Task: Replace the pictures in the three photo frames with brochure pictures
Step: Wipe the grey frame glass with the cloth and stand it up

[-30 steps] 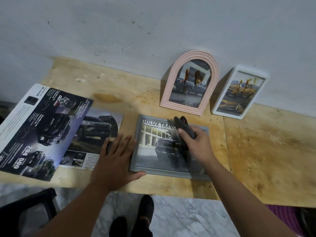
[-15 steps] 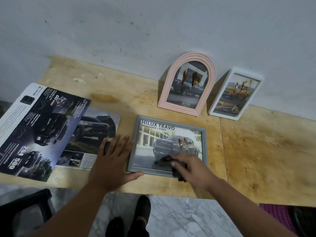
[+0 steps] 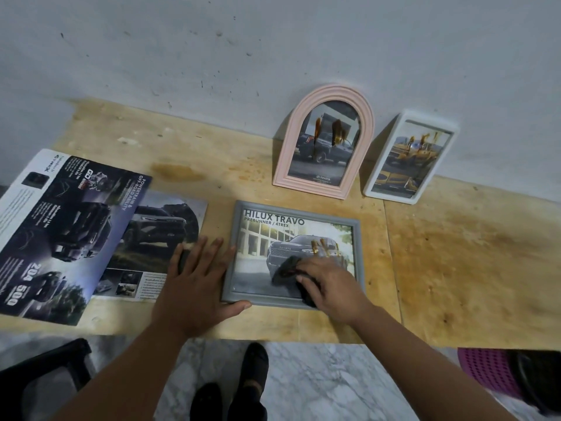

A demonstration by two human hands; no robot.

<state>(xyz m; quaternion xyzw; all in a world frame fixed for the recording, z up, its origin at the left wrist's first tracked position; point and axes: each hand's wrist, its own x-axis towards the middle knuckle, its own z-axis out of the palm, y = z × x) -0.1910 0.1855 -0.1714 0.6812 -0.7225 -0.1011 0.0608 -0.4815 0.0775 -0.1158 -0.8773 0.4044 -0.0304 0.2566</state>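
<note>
A dark cloth (image 3: 288,270) was gripped in the curled fingers of the right hand (image 3: 332,287) and pressed on the glass of the grey frame (image 3: 358,253), toward its 5 o'clock corner. The left hand (image 3: 194,282) was laid flat, fingers straight and spread, against the frame's 9 o'clock edge, with the thumb along the near rail; nothing was held in it, and something dark was partly hidden under its fingers. The frame lay face up near the front edge of the table (image 3: 455,253), a truck picture already behind its glass. At 12 o'clock from it a pink frame (image 3: 296,141) leaned on the wall, and at 1 o'clock a white frame (image 3: 376,171); both held vehicle pictures. Open brochures (image 3: 66,223) lay at 9 o'clock. The grey frame was judged light and stiff, its glass fragile and slippery; it would best be taken by the two side rails, not the pane.
</note>
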